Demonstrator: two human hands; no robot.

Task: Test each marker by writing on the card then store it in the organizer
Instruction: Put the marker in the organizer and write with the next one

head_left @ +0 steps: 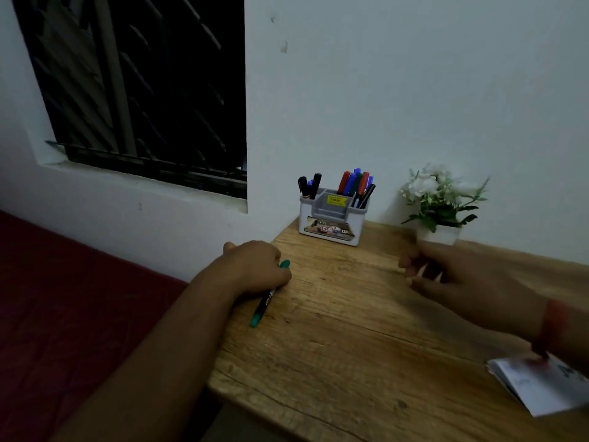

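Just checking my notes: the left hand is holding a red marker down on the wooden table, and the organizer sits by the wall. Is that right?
One detail is off: the marker under the left hand is green, not red. The head view shows its green cap and green end. The rest stands: it lies on the wooden table, and the organizer sits by the wall.

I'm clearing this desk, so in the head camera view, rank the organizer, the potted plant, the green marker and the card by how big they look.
1. Card, though it lies nearest the camera and is cut off by the frame.
2. Potted plant and organizer: too alike to rank.
3. Green marker, partly hidden under the left hand.
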